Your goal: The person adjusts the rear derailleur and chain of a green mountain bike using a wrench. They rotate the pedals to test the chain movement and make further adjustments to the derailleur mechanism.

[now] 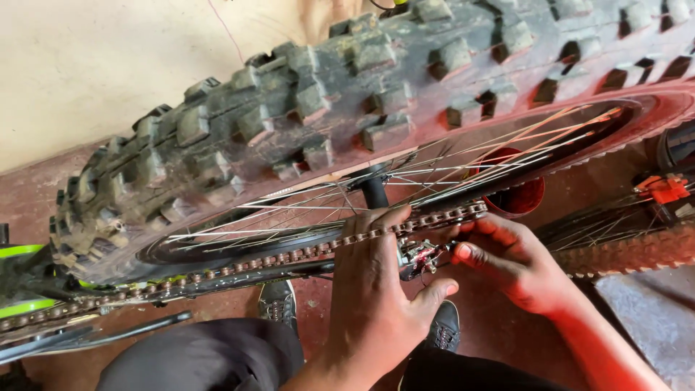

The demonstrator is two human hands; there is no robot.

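The left hand lies flat along the rusty brown bicycle chain, fingers spread and pressed against its links, closed on nothing. The right hand pinches its fingertips on the small metal derailleur mechanism just below the chain, near the hub of the knobby black tyre and spoked wheel. The chain runs taut from the green bicycle frame at the left edge to the sprocket area between both hands.

The chief risk, as I judge it, is pinched fingers: if the wheel turns, the left fingers beside the links could be drawn toward the sprocket. The thin silver spokes sit close above both hands and could catch a knuckle. A slip of the right fingertips off the greasy mechanism could let it spring back.
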